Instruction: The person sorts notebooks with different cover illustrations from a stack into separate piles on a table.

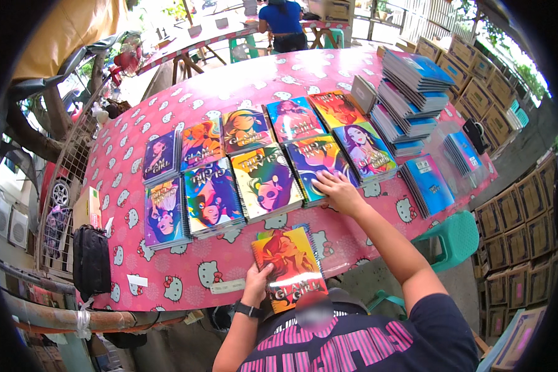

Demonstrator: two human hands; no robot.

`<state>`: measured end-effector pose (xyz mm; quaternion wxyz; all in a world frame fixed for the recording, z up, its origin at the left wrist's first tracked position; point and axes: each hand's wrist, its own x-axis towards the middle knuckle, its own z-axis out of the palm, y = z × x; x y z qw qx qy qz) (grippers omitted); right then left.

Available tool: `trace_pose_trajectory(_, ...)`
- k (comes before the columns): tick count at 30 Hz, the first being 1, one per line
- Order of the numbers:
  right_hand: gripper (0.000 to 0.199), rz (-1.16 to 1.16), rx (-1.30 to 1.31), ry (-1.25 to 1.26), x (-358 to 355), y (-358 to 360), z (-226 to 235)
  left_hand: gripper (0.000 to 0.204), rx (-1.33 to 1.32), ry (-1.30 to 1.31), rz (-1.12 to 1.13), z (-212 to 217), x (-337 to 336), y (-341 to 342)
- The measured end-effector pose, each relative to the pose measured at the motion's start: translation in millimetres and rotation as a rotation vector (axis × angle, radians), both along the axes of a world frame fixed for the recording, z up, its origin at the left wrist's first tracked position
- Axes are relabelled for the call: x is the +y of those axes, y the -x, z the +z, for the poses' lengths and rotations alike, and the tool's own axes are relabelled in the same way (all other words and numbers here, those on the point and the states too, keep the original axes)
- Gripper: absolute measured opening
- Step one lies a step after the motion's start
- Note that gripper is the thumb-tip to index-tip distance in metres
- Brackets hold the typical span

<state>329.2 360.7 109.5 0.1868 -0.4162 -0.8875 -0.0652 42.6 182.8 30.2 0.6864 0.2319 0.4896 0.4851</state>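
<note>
My left hand (258,284), with a dark watch on its wrist, grips the left edge of an orange and yellow spiral notebook (289,257) close to my body. At least one more notebook seems to lie under it, showing a green edge. My right hand (335,189) reaches forward and rests, fingers spread, on a purple and yellow notebook (313,155) in the near row. Beside that stack lie a yellow-white notebook (266,180) on the left and a purple-green notebook (364,149) on the right. Two rows of notebook stacks cover the table's middle.
A pink patterned cloth covers the table (124,217). Tall notebook stacks (409,105) and a blue notebook pile (426,186) stand at right. A black bag (92,260) sits at the left edge. Green stools (449,242) and cardboard boxes (521,204) are beyond. Another person (282,25) is at the back.
</note>
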Motion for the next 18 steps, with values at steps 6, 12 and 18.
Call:
trace_pose_trajectory(6, 0.03, 0.038, 0.377, 0.145, -127.8, 44.5, 34.5, 0.034, -0.46, 0.133, 0.028, 45.3, -0.6, 21.4)
trace_pose_trajectory(12, 0.027, 0.563, 0.438, 0.472, -129.8, 101.6, 36.0, 0.026, 0.183, 0.046, -0.032, 10.9, -15.4, 35.8)
trace_pose_trajectory(18, 0.06, -0.339, 0.125, 0.05, 148.9, 63.7, 25.3, 0.031, 0.238, 0.008, 0.078, 32.8, -22.3, 40.9)
